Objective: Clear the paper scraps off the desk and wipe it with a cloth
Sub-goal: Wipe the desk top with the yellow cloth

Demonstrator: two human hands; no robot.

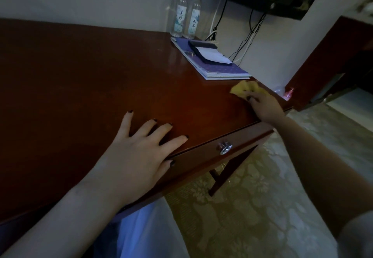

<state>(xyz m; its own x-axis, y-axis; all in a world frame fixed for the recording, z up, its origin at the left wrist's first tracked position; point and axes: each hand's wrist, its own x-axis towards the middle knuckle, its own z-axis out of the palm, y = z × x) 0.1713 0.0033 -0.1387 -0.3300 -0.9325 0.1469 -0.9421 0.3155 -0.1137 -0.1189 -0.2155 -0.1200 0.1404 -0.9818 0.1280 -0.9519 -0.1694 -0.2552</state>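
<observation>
Our left hand (139,148) lies flat on the surface (80,76), fingers (125,125) spread apart. Our right hand (264,105) clamps its fingers on the cloth (241,89) at the surface's right end, just beside booklets (222,69); 2 bottles (181,11) stand behind.

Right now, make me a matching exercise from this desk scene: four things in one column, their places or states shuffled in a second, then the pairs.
Things:
1. left hand
2. yellow cloth
3. water bottles
4. drawer knob

Places or states:
A. standing at the far edge of the desk
B. on the front panel below the top
C. flat on the top, fingers spread
D. gripped by the right hand

Pairs: 1-C, 2-D, 3-A, 4-B
</observation>
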